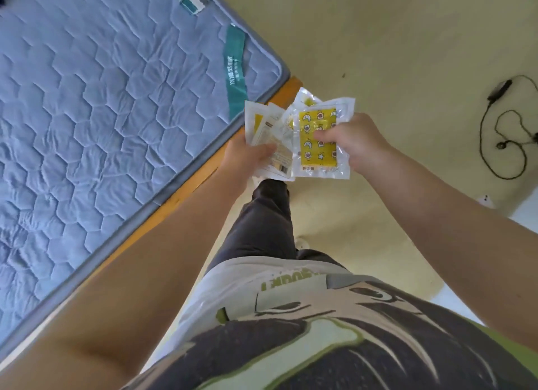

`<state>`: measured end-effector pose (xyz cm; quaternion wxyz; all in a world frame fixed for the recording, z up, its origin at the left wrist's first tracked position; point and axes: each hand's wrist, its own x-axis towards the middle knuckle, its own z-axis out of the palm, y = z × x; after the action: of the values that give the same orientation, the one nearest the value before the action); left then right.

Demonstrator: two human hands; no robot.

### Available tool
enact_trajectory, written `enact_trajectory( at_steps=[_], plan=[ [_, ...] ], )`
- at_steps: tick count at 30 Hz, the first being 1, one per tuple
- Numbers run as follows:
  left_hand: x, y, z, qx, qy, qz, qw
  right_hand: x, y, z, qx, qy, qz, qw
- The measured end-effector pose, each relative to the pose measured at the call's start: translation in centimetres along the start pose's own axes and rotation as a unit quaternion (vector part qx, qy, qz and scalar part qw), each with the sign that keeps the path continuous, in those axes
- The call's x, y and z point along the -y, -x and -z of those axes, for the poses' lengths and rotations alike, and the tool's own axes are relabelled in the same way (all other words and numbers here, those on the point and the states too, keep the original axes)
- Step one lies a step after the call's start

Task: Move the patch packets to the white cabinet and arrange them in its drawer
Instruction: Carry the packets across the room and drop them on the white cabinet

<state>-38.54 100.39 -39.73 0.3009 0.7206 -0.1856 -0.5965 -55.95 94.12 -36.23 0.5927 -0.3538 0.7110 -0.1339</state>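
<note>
Both hands hold a fanned bunch of patch packets in front of me, above the floor beside the bed. My left hand (247, 156) grips several white packets (266, 127) from below, thumb on top. My right hand (353, 142) pinches a clear packet with a yellow patterned patch (318, 139), with more packets behind it. The white cabinet and its drawer are not in view.
A bed with a blue quilted mattress (102, 113) on an orange wooden frame (186, 191) fills the left side. The pale yellow floor (407, 54) lies to the right, with a black cable (506, 133) coiled on it at the far right. My leg shows below the packets.
</note>
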Motion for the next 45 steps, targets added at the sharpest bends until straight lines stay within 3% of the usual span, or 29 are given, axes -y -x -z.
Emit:
enact_trajectory(
  at_steps=[5,12,17,24,27,34,45],
  plan=[
    [-4.7,-6.4,6.3,-0.098,0.089,0.012,0.991,10.3,-7.7,-6.7,0.075,0.107,0.031,0.991],
    [-13.0,-12.4,10.8,-0.175,0.166,0.021,0.970,23.4,-14.2,-13.1,0.137,0.180,0.071,0.972],
    [-18.2,-18.2,10.0,-0.220,0.235,0.035,0.946,30.2,-21.0,-14.7,0.192,0.227,0.081,0.951],
    [-28.3,-27.7,4.5,-0.312,0.364,0.049,0.876,42.4,-31.0,-13.6,0.273,0.330,0.106,0.897],
    [-33.9,-31.5,1.3,-0.318,0.406,0.038,0.856,48.6,-35.5,-11.9,0.285,0.352,0.121,0.883],
    [-45.4,-38.7,-0.8,-0.326,0.426,0.019,0.844,59.3,-43.9,-10.0,0.281,0.353,0.126,0.883],
    [-52.7,-46.0,8.6,-0.354,0.426,0.022,0.832,69.0,-49.9,-18.0,0.350,0.333,0.090,0.871]
  ],
)
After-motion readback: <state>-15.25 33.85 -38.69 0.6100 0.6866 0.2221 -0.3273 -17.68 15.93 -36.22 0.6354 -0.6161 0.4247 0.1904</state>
